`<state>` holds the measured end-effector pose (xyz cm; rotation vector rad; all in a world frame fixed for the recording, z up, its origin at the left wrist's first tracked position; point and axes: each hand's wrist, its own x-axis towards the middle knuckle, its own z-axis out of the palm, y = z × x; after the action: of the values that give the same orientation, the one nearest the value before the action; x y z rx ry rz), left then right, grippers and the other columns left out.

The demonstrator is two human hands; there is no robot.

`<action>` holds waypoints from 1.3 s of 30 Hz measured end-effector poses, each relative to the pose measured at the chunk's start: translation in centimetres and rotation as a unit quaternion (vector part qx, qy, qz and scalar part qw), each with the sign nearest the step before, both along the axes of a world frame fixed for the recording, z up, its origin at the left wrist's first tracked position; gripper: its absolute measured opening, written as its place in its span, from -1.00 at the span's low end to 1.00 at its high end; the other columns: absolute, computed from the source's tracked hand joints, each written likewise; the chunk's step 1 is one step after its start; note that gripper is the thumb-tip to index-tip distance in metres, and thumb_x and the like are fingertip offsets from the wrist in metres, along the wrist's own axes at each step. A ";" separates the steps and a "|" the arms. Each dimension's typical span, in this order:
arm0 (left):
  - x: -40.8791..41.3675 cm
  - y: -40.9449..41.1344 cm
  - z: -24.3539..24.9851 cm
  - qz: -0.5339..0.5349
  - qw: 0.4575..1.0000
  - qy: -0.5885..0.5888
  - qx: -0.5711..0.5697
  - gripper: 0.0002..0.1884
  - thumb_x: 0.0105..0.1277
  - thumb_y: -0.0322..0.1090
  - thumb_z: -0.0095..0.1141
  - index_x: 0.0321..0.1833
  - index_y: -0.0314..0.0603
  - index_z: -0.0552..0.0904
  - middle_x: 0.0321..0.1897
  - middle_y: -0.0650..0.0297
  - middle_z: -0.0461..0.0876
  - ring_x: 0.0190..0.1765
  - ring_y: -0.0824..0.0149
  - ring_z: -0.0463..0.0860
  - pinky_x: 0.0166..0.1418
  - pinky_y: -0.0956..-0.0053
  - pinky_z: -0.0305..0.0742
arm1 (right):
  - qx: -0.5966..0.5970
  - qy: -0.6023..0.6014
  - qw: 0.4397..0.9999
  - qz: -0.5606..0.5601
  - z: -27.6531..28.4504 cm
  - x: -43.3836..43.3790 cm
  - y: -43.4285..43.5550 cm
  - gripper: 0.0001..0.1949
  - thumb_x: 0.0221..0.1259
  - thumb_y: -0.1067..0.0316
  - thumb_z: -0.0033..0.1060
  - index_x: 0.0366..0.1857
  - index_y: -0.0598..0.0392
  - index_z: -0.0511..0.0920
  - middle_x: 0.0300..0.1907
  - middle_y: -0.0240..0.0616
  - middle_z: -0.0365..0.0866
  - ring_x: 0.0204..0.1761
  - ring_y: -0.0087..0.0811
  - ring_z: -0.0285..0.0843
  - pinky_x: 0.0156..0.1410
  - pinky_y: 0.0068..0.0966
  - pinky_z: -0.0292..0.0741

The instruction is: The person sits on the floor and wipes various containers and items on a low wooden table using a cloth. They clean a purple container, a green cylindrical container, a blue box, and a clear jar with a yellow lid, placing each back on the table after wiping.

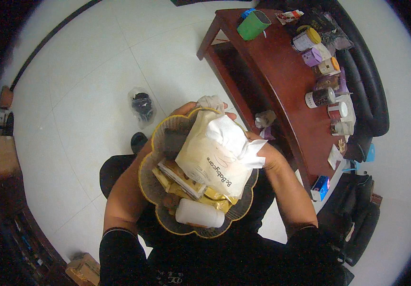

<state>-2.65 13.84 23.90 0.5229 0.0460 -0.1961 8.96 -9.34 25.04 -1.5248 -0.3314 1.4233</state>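
Observation:
A clear scalloped plastic bowl (146,191) with a gold rim is before my chest, above my lap. My left hand (185,108) is at its far side, mostly hidden behind it. My right hand (268,153) grips the right side, close to a Babycare soft tissue pack (212,153) with white tissue sticking out. A crumpled greyish wrapper or tissue (210,102) pokes up at the far rim, with fingertips beside it. Inside the bowl lie a white plastic bottle (200,213) on its side, gold-wrapped packets (221,202) and a flat packet (182,178).
Right of me stands a dark red wooden table (262,64) bearing a green bin (254,25), several jars and canisters (320,97) and a blue box (320,188). Black sofas (366,85) lie beyond. A plastic bag with dark contents (142,107) is on the tiled floor; a cardboard box (83,269) stands lower left.

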 end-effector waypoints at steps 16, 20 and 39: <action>-0.2 -4.5 -6.6 0.107 0.985 0.135 0.029 -0.51 0.58 -0.04 -0.01 0.35 -0.30 0.51 0.20 0.03 0.65 0.17 0.21 0.68 0.30 0.23 0.62 | -0.003 -0.101 0.958 -0.270 3.5 0.7 0.7 -0.58 0.40 0.20 0.20 0.24 0.21 0.55 0.11 -0.12 0.71 0.07 -0.22 0.74 0.18 -0.20 0.67; 1.5 -5.1 -5.2 0.144 0.984 0.099 0.031 -0.53 0.59 -0.05 -0.02 0.33 -0.30 0.53 0.15 0.06 0.68 0.12 0.24 0.71 0.25 0.24 0.65 | 0.008 -0.111 0.940 -0.322 2.0 3.6 2.5 -0.58 0.50 0.13 0.06 0.22 0.22 0.55 0.12 -0.10 0.69 0.04 -0.22 0.74 0.12 -0.23 0.70; 2.6 -3.5 -6.5 0.263 0.934 0.236 0.044 -0.57 0.64 -0.10 -0.21 0.25 -0.29 0.55 0.00 0.07 0.69 0.08 0.09 0.69 0.16 0.12 0.63 | 0.156 -0.015 0.871 -0.465 -7.7 3.7 4.0 -0.49 0.46 0.17 -0.02 0.40 0.17 0.37 0.31 -0.05 0.51 0.25 -0.01 0.59 0.22 0.03 0.61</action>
<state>-0.05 10.34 17.44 0.5256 0.6608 0.2117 12.66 -5.31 17.31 -1.1658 0.1605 0.5403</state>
